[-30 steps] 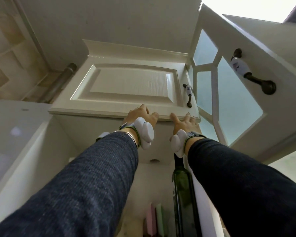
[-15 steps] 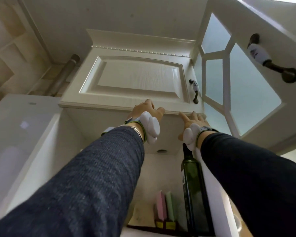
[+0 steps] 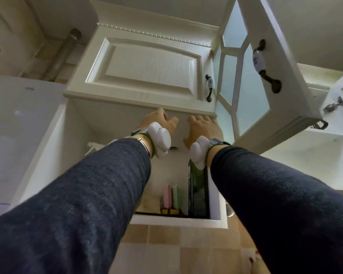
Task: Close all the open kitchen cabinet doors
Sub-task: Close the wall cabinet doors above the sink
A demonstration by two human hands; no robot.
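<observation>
Two hands under the panel door's lower edge, head view.
Left hand (image 3: 158,121) and right hand (image 3: 201,125): fingers loosely curled, holding nothing, tips at the bottom rail of the panel door (image 3: 147,70), which looks shut or nearly so. Glass door (image 3: 251,76) hangs wide open just right. Risk: swinging it in could pinch the right hand.

Open white shelf compartment (image 3: 178,221) sitting lower centre of frame. Standing on its floor: dark green bottle (image 3: 198,191) at right, pink packet (image 3: 167,195) and green packet (image 3: 176,195) just left of it, side by side, upright.
</observation>
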